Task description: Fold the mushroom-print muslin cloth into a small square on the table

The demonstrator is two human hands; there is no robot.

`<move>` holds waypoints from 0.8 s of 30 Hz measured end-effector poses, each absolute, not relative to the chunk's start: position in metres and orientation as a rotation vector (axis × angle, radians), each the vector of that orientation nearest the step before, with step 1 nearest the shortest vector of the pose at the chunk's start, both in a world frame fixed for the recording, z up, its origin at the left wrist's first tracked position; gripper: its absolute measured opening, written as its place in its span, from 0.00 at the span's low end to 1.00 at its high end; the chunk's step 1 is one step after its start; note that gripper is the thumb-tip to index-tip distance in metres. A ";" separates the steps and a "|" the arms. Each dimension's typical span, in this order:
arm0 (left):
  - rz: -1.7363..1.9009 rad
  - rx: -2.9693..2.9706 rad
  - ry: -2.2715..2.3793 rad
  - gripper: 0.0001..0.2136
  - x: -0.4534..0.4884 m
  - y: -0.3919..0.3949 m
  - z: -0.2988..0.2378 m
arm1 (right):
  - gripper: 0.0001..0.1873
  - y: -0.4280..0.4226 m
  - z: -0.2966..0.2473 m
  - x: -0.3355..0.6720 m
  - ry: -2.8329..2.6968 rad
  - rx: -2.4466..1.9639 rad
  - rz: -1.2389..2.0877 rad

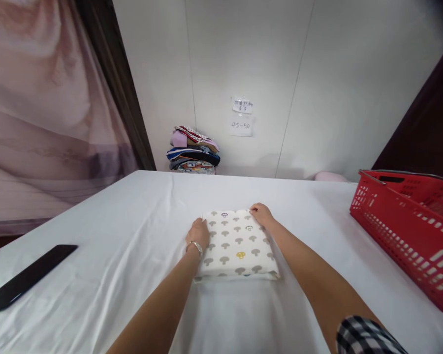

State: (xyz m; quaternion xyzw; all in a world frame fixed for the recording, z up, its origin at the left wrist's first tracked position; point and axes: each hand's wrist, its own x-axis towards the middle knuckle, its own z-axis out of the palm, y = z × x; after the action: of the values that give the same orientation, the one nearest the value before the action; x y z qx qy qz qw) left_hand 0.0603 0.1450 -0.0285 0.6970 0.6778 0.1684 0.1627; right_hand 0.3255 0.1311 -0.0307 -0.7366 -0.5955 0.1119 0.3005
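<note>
A folded white cloth (232, 246) printed with grey mushrooms, plus a few in yellow and purple, lies flat in front of me as a thick square. My left hand (198, 234), with a bracelet at its wrist, is closed along the cloth's left edge near the far corner; its fingertips are partly hidden. At the far right corner, my right hand (262, 214) pinches the fabric between thumb and fingers. The near edge of the cloth shows its folded layers.
A white sheet (133, 255) covers the table. To the right stands a red plastic basket (409, 236); a black flat object (31, 275) lies on the left. Beyond the far edge rises a stack of folded clothes (194, 152), and paper notes (241, 125) hang on the wall.
</note>
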 end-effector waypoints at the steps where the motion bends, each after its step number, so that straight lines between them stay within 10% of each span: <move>1: 0.474 1.980 1.936 0.16 0.060 0.145 -0.029 | 0.07 0.133 -0.032 0.326 -1.581 -1.962 0.279; 16: 0.488 1.909 1.922 0.16 0.060 0.142 -0.027 | 0.10 0.147 -0.030 0.317 -1.600 -2.194 0.328; 24: 0.529 1.918 1.911 0.15 0.060 0.141 -0.028 | 0.30 0.120 -0.022 0.274 -2.014 -2.022 0.206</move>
State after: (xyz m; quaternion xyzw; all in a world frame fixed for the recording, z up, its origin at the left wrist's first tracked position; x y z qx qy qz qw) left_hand 0.0600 0.1413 -0.0282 0.6825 0.6802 0.1881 0.1903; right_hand 0.2739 0.1204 -0.0217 -0.6997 -0.6970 0.0714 0.1396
